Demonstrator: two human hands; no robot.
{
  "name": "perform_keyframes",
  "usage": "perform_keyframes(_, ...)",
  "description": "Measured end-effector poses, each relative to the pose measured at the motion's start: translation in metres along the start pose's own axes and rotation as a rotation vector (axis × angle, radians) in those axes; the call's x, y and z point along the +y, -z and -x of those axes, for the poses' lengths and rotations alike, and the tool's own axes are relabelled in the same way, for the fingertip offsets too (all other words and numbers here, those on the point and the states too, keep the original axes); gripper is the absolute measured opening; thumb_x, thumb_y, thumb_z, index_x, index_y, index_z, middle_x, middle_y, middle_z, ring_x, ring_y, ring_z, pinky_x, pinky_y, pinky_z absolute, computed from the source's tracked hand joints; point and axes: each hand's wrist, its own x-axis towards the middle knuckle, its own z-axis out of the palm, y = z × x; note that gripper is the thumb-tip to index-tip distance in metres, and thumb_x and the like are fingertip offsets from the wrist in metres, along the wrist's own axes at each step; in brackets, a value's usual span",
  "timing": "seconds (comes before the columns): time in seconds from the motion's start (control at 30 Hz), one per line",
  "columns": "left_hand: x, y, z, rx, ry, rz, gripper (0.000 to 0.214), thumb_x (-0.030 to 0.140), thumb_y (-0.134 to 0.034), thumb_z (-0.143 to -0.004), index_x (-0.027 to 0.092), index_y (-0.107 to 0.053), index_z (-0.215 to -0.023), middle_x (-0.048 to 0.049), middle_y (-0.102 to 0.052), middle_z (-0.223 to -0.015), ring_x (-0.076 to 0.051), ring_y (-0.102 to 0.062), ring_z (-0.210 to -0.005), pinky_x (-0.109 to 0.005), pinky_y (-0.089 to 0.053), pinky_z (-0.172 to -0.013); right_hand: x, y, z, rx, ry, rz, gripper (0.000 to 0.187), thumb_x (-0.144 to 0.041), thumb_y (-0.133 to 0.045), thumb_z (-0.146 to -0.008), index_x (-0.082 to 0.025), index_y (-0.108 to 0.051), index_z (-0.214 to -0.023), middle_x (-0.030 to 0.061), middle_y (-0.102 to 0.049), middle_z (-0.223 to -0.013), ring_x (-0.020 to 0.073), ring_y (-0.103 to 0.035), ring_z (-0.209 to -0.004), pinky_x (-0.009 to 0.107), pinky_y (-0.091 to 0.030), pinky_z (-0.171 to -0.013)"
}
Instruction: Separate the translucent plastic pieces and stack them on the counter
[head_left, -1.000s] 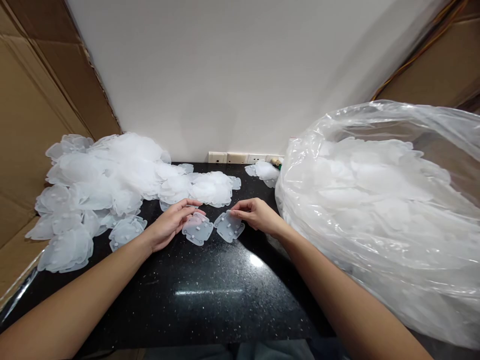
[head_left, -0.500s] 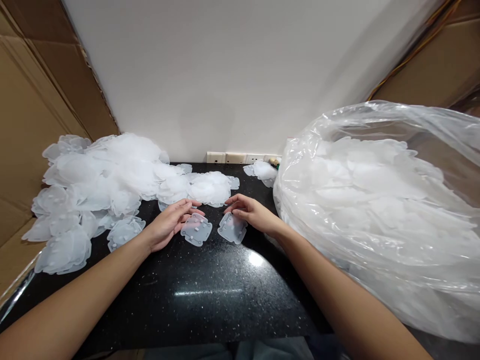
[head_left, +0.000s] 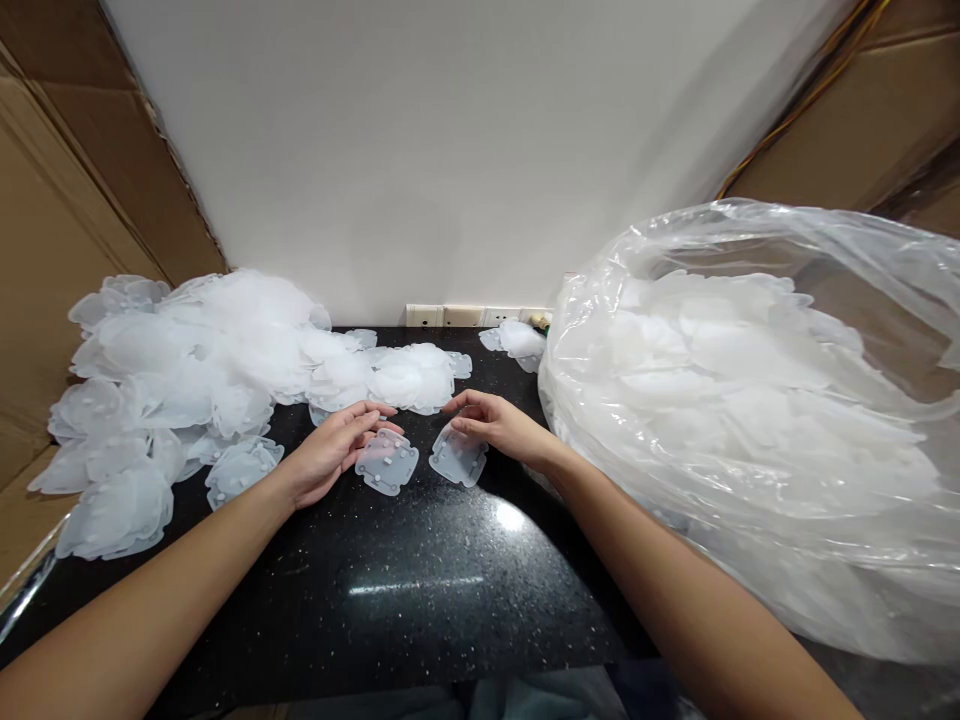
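Note:
Two translucent, squarish plastic plates with small pegs and notched edges lie side by side on the black speckled countertop (head_left: pixel 420 570). My left hand (head_left: pixel 336 452) is at the left plate (head_left: pixel 387 464), its fingers loosely stretched along the plate's far left edge. Beside the right plate (head_left: pixel 456 458) is my right hand (head_left: pixel 504 428), thumb and fingers apart and slightly curved over its upper edge. Neither hand visibly grips anything; whether the fingertips touch the plates I cannot tell. Just beyond the hands lies a small heap of similar plates (head_left: pixel 412 376).
A large pile of plates (head_left: pixel 247 335) covers the left side. On the right stands a big clear plastic bag (head_left: pixel 570 370) full of them. A few plates (head_left: pixel 517 340) lie by the power sockets (head_left: pixel 461 316) at the wall. Cardboard (head_left: pixel 45 220) stands at left.
The view has shifted slightly, so everything sits a little further left in it. Both hands and the two plates keep about the same places relative to each other.

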Motion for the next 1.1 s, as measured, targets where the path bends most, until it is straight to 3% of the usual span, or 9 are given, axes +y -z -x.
perform_keyframes(0.13, -0.002, -0.001, -0.001, 0.003, -0.008, 0.009, 0.023, 0.037, -0.066, -0.085, 0.019, -0.065, -0.099, -0.0091, -0.074, -0.101, -0.02, -0.071, -0.094, -0.034, -0.056, -0.088, 0.001, -0.001, 0.0, 0.068, 0.038, 0.005, 0.018, -0.011, -0.063, -0.069, -0.021, -0.064, -0.084, -0.0015, -0.064, -0.07, 0.0134, -0.059, -0.063, 0.027, -0.046, -0.062)
perform_keyframes(0.27, -0.002, -0.003, 0.0, 0.022, -0.051, -0.099, 0.034, 0.018, -0.072, -0.067, 0.018, -0.065, -0.1, -0.0062, -0.072, -0.096, -0.018, -0.067, -0.081, -0.026, -0.051, -0.066, 0.003, -0.003, -0.009, 0.28, 0.06, -0.034, 0.013, -0.018, -0.052, -0.07, -0.02, -0.063, -0.076, -0.0028, -0.054, -0.061, 0.011, -0.044, -0.052, 0.025, -0.034, -0.052)
perform_keyframes(0.4, -0.001, -0.005, 0.003, 0.051, -0.101, -0.12, 0.027, 0.015, -0.058, -0.068, 0.017, -0.066, -0.094, -0.0002, -0.064, -0.071, -0.01, -0.048, -0.056, -0.021, -0.037, -0.053, 0.006, -0.008, -0.026, 0.535, 0.097, 0.122, 0.019, -0.038, -0.061, -0.076, -0.021, -0.062, -0.085, -0.0015, -0.059, -0.071, 0.0152, -0.053, -0.065, 0.028, -0.041, -0.063)
perform_keyframes(0.47, 0.0, -0.005, 0.004, 0.04, -0.106, -0.099, 0.023, 0.02, -0.056, -0.073, 0.017, -0.065, -0.094, 0.0003, -0.062, -0.067, -0.008, -0.038, -0.048, -0.021, -0.03, -0.048, 0.008, -0.011, -0.035, 0.56, 0.112, 0.25, 0.029, -0.041, -0.069, -0.072, -0.022, -0.061, -0.092, -0.001, -0.063, -0.077, 0.0173, -0.058, -0.073, 0.03, -0.043, -0.072)
perform_keyframes(0.63, -0.004, -0.005, 0.002, -0.005, -0.074, -0.113, 0.024, 0.034, -0.064, -0.077, 0.016, -0.063, -0.093, 0.0006, -0.061, -0.068, -0.005, -0.03, -0.044, -0.022, -0.02, -0.044, 0.01, -0.014, -0.043, 0.419, 0.111, 0.083, 0.038, -0.032, -0.074, -0.063, -0.02, -0.058, -0.096, -0.0054, -0.06, -0.066, 0.0152, -0.056, -0.066, 0.028, -0.041, -0.069)
perform_keyframes(0.73, -0.005, -0.004, 0.0, 0.001, -0.077, -0.141, 0.027, 0.035, -0.066, -0.076, 0.016, -0.063, -0.094, -0.0006, -0.062, -0.073, -0.005, -0.035, -0.046, -0.021, -0.026, -0.047, 0.003, -0.008, -0.029, 0.174, 0.015, -0.044, 0.033, -0.035, -0.076, -0.06, -0.018, -0.06, -0.083, -0.0037, -0.059, -0.063, 0.0118, -0.048, -0.058, 0.026, -0.034, -0.06)
perform_keyframes(0.83, -0.005, -0.003, 0.0, 0.011, -0.074, -0.182, 0.031, 0.035, -0.07, -0.074, 0.015, -0.062, -0.095, -0.0013, -0.063, -0.08, -0.004, -0.038, -0.048, -0.022, -0.03, -0.049, -0.008, 0.002, -0.007, -0.081, -0.125, 0.05, 0.03, -0.04, -0.078, -0.063, -0.016, -0.061, -0.07, -0.0005, -0.06, -0.064, 0.0091, -0.04, -0.055, 0.027, -0.026, -0.055)
perform_keyframes(0.97, -0.006, -0.003, 0.001, 0.007, -0.092, -0.205, 0.04, 0.042, -0.073, -0.075, 0.015, -0.062, -0.102, -0.0024, -0.06, -0.091, -0.005, -0.044, -0.053, -0.023, -0.033, -0.052, -0.021, 0.006, 0.013, -0.07, -0.049, 0.037, 0.035, -0.049, -0.075, -0.071, -0.017, -0.062, -0.072, -0.0035, -0.048, -0.062, 0.0087, -0.035, -0.055, 0.027, -0.022, -0.054)
perform_keyframes(1.1, -0.008, -0.003, 0.003, -0.08, -0.065, -0.135, 0.058, 0.055, -0.067, -0.081, 0.018, -0.054, -0.123, -0.0053, -0.062, -0.1, -0.004, -0.043, -0.051, -0.023, -0.029, -0.05, -0.022, -0.003, 0.015, -0.16, -0.005, -0.065, 0.036, -0.048, -0.077, -0.072, -0.017, -0.063, -0.08, -0.0041, -0.046, -0.065, 0.0069, -0.031, -0.053, 0.027, -0.018, -0.051)
